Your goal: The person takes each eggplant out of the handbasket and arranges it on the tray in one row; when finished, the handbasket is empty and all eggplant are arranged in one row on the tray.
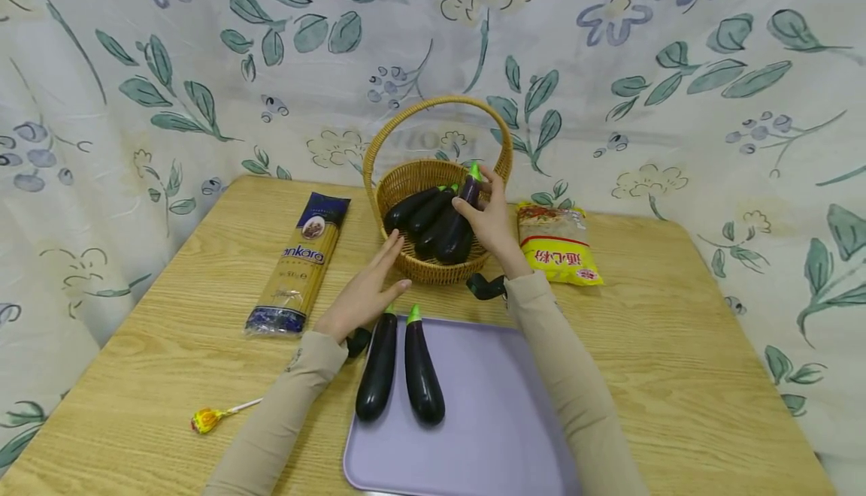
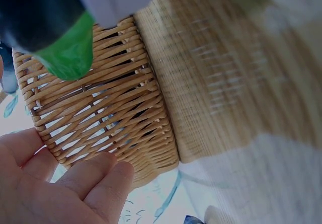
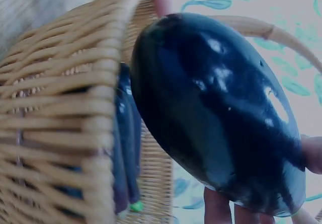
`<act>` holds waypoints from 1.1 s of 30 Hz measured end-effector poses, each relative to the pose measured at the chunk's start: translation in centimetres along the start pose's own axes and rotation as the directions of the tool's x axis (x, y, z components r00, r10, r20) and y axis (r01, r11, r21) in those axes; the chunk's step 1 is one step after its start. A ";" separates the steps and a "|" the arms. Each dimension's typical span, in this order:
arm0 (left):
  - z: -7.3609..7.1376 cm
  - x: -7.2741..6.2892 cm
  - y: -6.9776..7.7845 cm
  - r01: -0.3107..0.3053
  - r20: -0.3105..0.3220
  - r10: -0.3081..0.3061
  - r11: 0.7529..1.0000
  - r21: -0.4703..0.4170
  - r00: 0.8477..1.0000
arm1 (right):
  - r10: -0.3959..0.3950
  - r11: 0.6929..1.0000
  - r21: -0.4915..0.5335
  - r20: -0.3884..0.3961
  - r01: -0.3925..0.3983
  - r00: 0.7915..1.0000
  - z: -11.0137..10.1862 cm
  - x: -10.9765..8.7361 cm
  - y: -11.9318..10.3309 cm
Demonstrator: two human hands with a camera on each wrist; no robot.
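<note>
My right hand (image 1: 495, 222) grips a dark purple eggplant (image 1: 467, 199) near its green stem end, thumb on one side and fingers on the other. The eggplant is tilted, its thick end low within the wicker basket (image 1: 440, 274); in the right wrist view this held eggplant (image 3: 216, 113) fills the middle beside the rim. Several other eggplants (image 1: 409, 210) lie inside the basket. My left hand (image 1: 365, 293), fingers extended, rests at the basket's near left side; in the left wrist view its fingertips (image 2: 98, 166) overlap the weave.
A lilac tray (image 1: 501, 406) holds two eggplants (image 1: 422, 376) in front of the basket. Left of it are a spaghetti pack (image 1: 298, 270) and a lollipop (image 1: 206, 419). A yellow noodle bag (image 1: 558, 248) lies to the right. The basket's tall handle (image 1: 440, 101) arches overhead; a floral curtain hangs behind.
</note>
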State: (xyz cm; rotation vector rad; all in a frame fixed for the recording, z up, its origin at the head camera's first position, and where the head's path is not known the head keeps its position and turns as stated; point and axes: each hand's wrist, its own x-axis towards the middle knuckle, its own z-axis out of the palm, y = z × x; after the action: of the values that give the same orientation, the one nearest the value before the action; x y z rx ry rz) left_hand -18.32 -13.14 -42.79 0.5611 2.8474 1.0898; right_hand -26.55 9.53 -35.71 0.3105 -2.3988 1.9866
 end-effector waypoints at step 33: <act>0.0 0.0 0.1 0.002 -0.001 -0.002 1.000 -0.001 1.000 | 0.085 0.995 0.018 0.303 -0.095 0.949 -1.1 -8.7 1.2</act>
State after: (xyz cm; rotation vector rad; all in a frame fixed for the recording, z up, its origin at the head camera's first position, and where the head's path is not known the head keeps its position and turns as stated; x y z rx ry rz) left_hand -18.26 -13.13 -42.71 0.5577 2.8474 1.0915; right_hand -18.35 12.09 -37.85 0.5541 -2.6016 2.1601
